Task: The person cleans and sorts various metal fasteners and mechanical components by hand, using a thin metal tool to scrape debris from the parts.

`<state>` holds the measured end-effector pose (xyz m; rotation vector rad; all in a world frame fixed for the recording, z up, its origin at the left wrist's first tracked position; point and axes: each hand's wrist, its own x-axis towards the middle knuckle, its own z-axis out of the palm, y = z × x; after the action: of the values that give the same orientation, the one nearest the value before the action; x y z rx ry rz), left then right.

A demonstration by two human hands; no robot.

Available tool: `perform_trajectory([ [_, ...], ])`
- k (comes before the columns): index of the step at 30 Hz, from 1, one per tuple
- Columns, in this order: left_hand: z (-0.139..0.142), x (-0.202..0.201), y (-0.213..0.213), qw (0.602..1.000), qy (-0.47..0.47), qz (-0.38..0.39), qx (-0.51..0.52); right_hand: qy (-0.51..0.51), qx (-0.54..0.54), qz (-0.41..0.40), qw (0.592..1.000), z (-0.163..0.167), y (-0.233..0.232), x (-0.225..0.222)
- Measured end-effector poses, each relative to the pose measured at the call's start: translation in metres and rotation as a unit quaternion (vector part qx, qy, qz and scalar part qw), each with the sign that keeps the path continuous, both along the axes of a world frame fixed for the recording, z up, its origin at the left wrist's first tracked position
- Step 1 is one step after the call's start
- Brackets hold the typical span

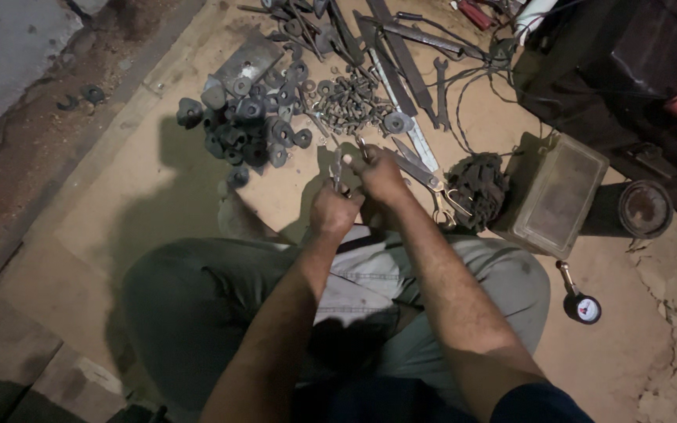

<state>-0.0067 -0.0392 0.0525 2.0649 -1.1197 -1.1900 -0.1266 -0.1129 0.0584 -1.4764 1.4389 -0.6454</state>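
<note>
I am squatting on a dusty floor with both arms stretched out in front of my knees. My left hand [334, 210] grips a small metal tool [338, 168], like pliers, that points up and away from me. My right hand [380, 174] is closed on a small metal part [362, 149] right beside it. The two hands touch each other. What exactly sits between the fingers is too small and dark to make out.
A heap of dark rubber-like parts [246, 129] and a pile of bolts [349, 102] lie just beyond my hands. Long metal bars and wrenches [409, 70], a coiled chain [476, 190], a metal box [554, 196], a round tin [646, 208] and a pressure gauge [581, 304] are to the right.
</note>
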Motion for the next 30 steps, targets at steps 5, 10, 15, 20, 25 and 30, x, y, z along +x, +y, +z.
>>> perform_trajectory([
  [5,-0.002,0.002,0.0,1.0,-0.01,-0.024,-0.011,-0.049,0.026,-0.013,0.998,0.012,0.009,0.002],
  [10,-0.009,0.0,0.0,0.999,-0.003,-0.017,-0.041,0.046,0.063,-0.019,0.997,0.03,0.003,0.004],
  [15,-0.013,-0.001,0.001,0.999,-0.006,-0.004,-0.053,0.035,0.048,-0.025,0.998,0.03,0.007,0.008],
  [20,-0.006,0.001,0.002,0.999,0.0,-0.001,-0.04,0.096,-0.047,0.0,0.994,0.025,0.009,0.005],
  [25,0.001,0.002,0.002,1.0,0.007,0.002,-0.02,0.058,-0.067,0.014,0.996,0.02,0.005,-0.001],
  [30,0.001,0.001,0.001,0.999,0.009,0.006,-0.04,0.009,0.118,-0.039,0.992,0.006,-0.001,-0.001],
])
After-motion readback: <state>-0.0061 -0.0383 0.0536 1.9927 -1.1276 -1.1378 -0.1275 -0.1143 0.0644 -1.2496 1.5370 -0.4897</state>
